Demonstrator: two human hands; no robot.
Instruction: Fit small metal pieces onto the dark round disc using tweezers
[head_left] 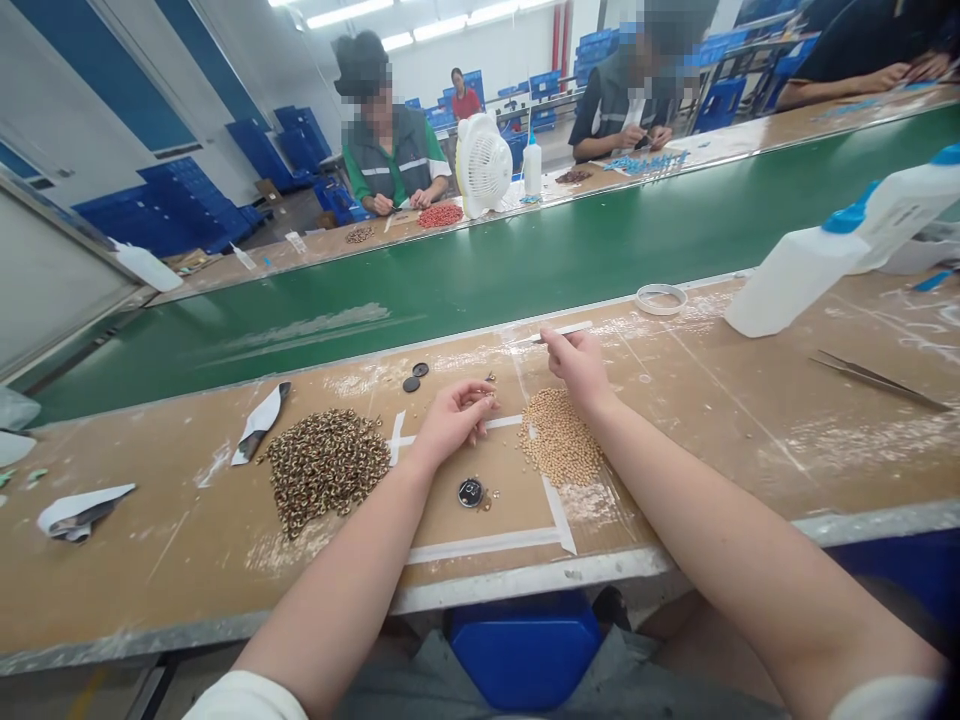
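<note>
My left hand [457,412] rests on the brown worktop [712,420] inside a white taped square, fingers curled around small beads. To its left lies a heap of dark spotted beads [325,462]. My right hand [576,362] is pinched on a thin white tool [561,331], just above a pile of tan beads [560,438]. A small round black part [470,491] lies near the front of the square, and two black discs [415,377] lie behind my left hand.
A green conveyor belt [480,275] runs behind the worktop. White bottles with blue caps [817,262] lie at right, next to tweezers [874,377] and a tape ring [661,298]. Paper scraps [79,510] lie at left. Other people work across the belt beside a white fan [483,165].
</note>
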